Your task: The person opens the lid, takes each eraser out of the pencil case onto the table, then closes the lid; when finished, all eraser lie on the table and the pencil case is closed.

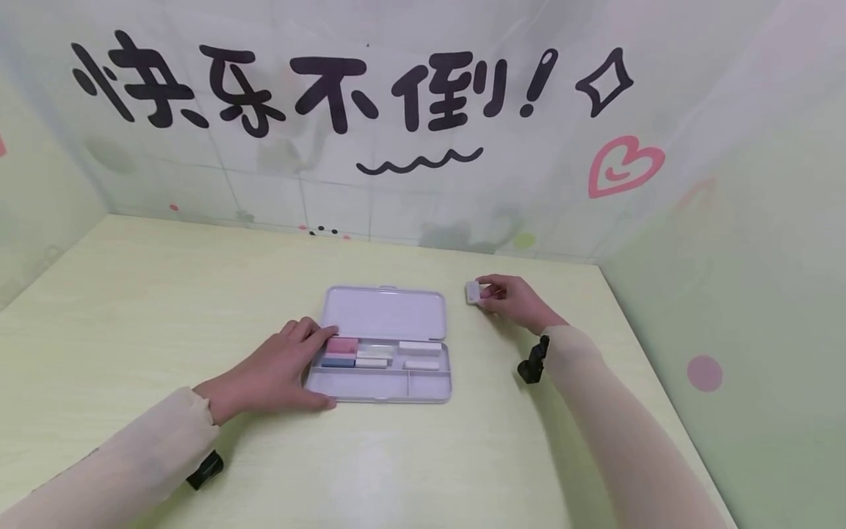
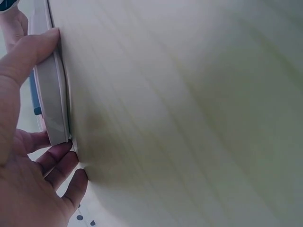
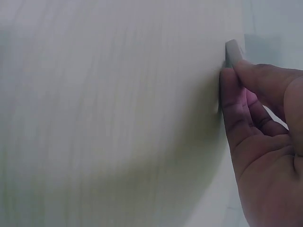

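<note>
A pale lilac pencil case point(image 1: 377, 386) lies on the table with its lid folded back. My left hand point(image 1: 274, 371) holds its left end, thumb at the near corner and fingers at the far side; the left wrist view shows the thumb against the case's side wall point(image 2: 53, 94). Inside the case's upper compartment lie a pink block point(image 1: 342, 345), a blue block point(image 1: 338, 362) and several white blocks point(image 1: 419, 348), which look like erasers. To the right of the case, my right hand point(image 1: 518, 303) pinches a small whitish eraser point(image 1: 472, 292) between thumb and fingers, close to the tabletop.
The pale wood-look table point(image 1: 383, 463) meets a printed back wall point(image 1: 330, 176) behind the case. A side wall point(image 1: 747, 308) stands to the right of my right arm. Black wrist cameras point(image 1: 532, 361) hang under both wrists.
</note>
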{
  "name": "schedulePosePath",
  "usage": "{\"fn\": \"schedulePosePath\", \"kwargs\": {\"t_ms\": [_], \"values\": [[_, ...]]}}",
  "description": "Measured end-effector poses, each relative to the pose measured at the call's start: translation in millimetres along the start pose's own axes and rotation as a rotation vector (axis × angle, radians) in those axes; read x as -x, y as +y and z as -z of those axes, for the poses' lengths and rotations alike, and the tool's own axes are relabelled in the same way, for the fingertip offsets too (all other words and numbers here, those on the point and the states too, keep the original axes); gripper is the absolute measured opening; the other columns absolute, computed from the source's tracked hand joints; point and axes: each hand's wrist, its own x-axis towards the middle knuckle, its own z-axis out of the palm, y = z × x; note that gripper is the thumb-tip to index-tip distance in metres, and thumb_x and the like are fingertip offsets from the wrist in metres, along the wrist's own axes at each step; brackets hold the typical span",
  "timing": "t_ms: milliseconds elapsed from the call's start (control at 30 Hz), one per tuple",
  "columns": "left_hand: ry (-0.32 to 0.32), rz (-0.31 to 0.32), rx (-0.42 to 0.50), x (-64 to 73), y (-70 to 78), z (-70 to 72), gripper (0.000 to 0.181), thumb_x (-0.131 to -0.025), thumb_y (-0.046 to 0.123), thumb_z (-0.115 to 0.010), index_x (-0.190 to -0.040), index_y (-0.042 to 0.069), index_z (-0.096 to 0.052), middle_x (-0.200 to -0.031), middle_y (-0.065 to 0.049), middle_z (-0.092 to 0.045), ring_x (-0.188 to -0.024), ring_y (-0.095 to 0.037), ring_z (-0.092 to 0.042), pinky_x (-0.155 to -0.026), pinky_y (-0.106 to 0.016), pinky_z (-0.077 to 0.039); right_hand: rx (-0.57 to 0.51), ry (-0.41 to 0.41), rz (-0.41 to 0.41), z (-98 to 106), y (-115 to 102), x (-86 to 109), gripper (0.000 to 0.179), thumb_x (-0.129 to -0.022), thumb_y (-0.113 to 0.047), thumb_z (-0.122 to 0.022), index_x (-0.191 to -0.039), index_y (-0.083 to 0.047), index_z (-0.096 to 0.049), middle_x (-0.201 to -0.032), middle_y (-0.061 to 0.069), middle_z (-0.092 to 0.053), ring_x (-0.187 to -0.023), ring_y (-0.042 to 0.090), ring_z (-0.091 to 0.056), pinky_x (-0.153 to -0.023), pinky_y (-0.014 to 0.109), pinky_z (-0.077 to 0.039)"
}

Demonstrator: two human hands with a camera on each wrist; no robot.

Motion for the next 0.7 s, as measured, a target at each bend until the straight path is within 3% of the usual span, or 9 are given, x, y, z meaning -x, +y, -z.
{"fn": "schedulePosePath", "kwargs": {"t_ms": [700], "values": [[-0.003,0.004,0.002,0.0,-2.6,-2.0,0.105,-0.073,0.057,-0.088,-0.152,0.001,-0.048,-0.126,-0.008,-0.054,-0.111,-0.023,-0.047,-0.092,-0.041,-0.048,0.036,-0.051,-0.034,-2.6,-2.4,-6.0,0.049,-0.101,-0.008,-0.064,-0.148,0.004,-0.054,-0.117,0.018,-0.067,-0.101,0.022,-0.058,-0.082,0.022,-0.049]]}}
